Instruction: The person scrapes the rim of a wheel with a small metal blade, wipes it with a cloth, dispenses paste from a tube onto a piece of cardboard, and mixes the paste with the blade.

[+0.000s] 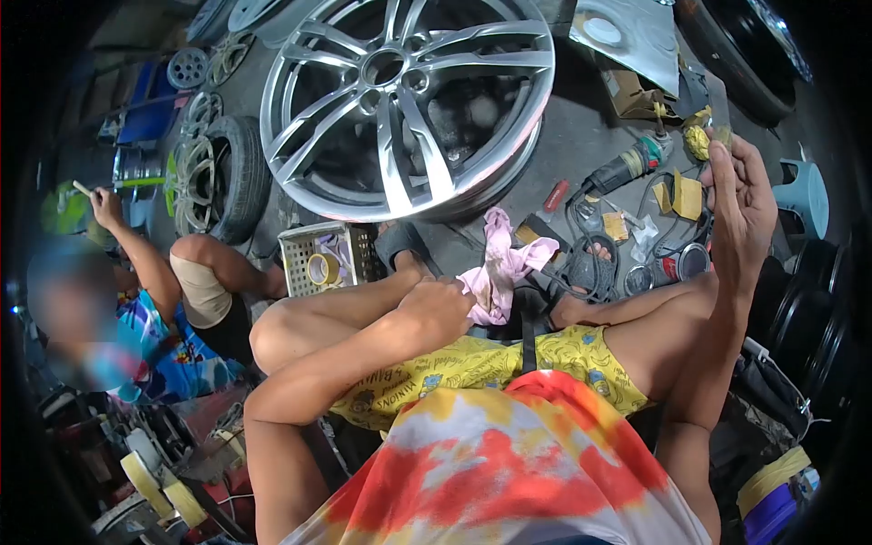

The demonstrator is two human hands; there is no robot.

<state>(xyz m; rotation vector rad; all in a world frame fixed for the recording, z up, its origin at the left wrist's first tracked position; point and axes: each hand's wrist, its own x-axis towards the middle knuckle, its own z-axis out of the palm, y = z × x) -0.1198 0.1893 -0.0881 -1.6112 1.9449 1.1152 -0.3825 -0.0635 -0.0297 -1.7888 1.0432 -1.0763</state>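
Observation:
My left hand [436, 313] is closed on a crumpled pink cloth [498, 272] above my lap. Raised at the right, my right hand [747, 195] pinches a thin, flat, translucent piece [718, 107] between thumb and fingers. Beyond my legs stands a large silver wheel rim [436, 182] with split spokes, untouched by either hand. Just left of my right fingertips lies a crumpled yellow item [697, 141], close to a green and grey power tool [636, 162] on the floor.
A basket [295, 263] holding a tape roll [322, 269] sits left of my feet. Another person [154, 245] sits at the left, one arm raised. A tire [247, 177], a cardboard box [629, 95], cans [693, 262], a cable and a blue stool [804, 200] surround the area.

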